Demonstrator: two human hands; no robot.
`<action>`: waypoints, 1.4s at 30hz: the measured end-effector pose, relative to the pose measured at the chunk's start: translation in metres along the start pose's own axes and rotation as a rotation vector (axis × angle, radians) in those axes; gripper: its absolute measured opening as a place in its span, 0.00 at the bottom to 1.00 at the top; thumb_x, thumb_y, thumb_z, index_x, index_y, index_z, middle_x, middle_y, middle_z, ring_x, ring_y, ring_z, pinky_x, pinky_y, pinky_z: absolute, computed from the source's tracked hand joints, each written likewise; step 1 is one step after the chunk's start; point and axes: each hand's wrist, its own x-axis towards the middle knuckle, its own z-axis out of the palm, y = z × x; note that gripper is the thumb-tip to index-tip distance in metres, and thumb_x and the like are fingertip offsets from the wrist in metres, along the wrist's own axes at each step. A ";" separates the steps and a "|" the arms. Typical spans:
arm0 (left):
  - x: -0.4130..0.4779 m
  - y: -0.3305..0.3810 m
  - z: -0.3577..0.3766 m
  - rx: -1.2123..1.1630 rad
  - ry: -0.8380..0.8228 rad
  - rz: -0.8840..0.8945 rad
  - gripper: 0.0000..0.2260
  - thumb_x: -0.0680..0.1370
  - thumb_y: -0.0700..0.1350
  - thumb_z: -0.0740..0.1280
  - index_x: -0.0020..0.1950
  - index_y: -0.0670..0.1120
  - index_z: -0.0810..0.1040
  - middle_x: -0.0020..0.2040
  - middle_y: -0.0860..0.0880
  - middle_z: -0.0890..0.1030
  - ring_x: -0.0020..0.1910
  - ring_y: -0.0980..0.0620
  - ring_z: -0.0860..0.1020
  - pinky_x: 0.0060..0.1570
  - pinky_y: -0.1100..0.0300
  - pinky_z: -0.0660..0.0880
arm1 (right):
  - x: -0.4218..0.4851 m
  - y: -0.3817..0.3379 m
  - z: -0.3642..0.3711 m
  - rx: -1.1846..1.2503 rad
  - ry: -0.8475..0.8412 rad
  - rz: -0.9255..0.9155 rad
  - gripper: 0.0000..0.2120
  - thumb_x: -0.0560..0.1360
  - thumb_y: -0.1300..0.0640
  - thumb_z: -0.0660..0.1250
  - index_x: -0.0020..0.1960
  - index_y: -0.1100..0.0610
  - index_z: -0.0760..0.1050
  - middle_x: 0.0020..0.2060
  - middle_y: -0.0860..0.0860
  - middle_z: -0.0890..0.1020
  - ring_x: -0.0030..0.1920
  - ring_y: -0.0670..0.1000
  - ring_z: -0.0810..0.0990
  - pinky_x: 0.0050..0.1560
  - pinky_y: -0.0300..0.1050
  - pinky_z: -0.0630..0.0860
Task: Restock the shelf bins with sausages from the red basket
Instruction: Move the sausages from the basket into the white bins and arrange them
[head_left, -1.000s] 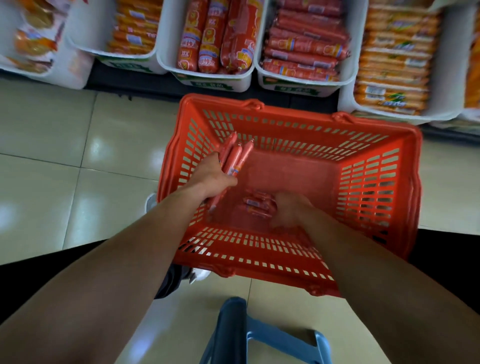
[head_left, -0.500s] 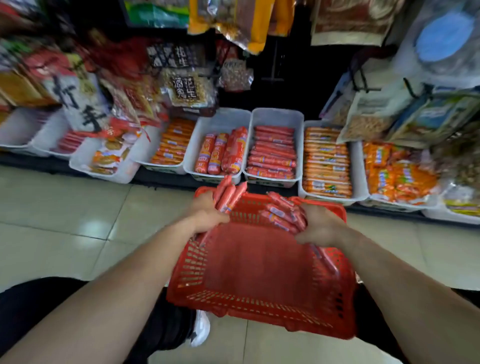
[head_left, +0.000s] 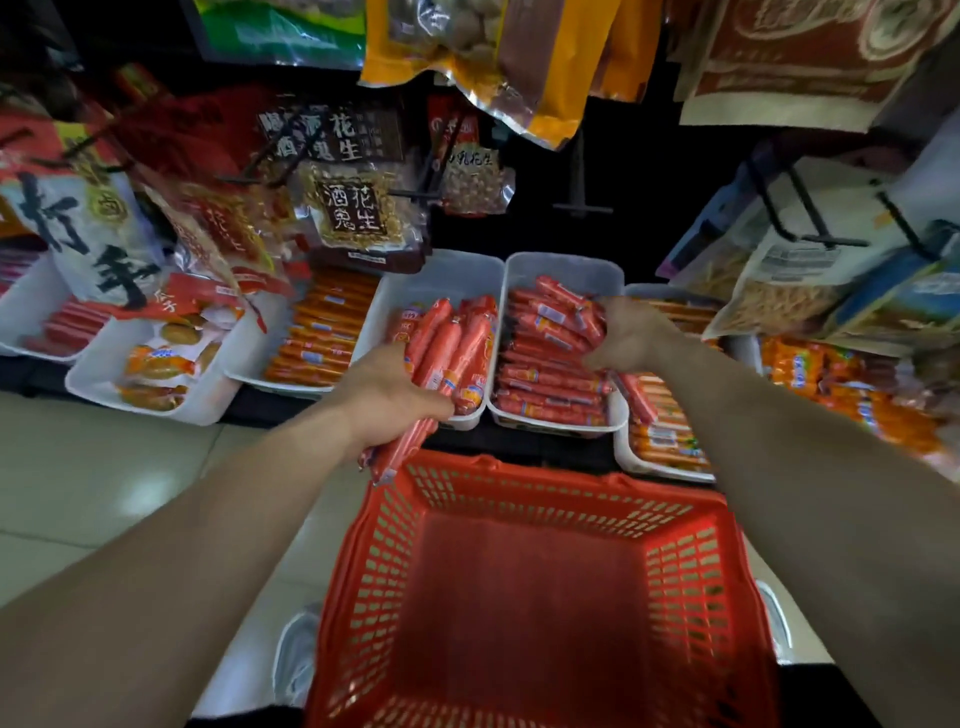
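sausages (head_left: 441, 358), red, glossy, thin, label-wrapped

We're looking at a pale tiled floor (head_left: 130, 493) here, with the red basket (head_left: 374, 571) sitting on it. A white shoe (head_left: 296, 660) is poking out just left of the basket and another shoe (head_left: 774, 623) just right of it. Right behind the basket a low black shelf (head_left: 509, 441) is running across, carrying a row of white bins (head_left: 431, 275) side by side, stretching past the basket both ways.
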 end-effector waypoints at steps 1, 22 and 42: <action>0.006 -0.001 0.001 -0.014 0.002 -0.006 0.14 0.67 0.43 0.78 0.47 0.50 0.77 0.40 0.48 0.84 0.40 0.48 0.84 0.40 0.55 0.79 | 0.015 -0.005 0.004 0.010 0.003 -0.002 0.31 0.64 0.50 0.80 0.64 0.51 0.74 0.52 0.53 0.82 0.48 0.55 0.79 0.47 0.46 0.74; 0.061 -0.021 0.026 0.077 0.040 -0.008 0.15 0.67 0.45 0.77 0.50 0.51 0.77 0.41 0.50 0.82 0.42 0.49 0.82 0.41 0.56 0.76 | 0.060 0.056 0.014 -0.376 -0.173 0.027 0.28 0.76 0.46 0.67 0.73 0.52 0.66 0.68 0.55 0.74 0.64 0.57 0.75 0.62 0.51 0.74; 0.242 0.061 0.156 0.861 0.012 0.419 0.33 0.69 0.56 0.75 0.72 0.56 0.68 0.67 0.48 0.76 0.66 0.44 0.74 0.64 0.52 0.70 | -0.013 0.118 0.069 -0.180 -0.124 -0.102 0.24 0.79 0.46 0.61 0.74 0.49 0.65 0.68 0.50 0.71 0.66 0.55 0.73 0.60 0.48 0.71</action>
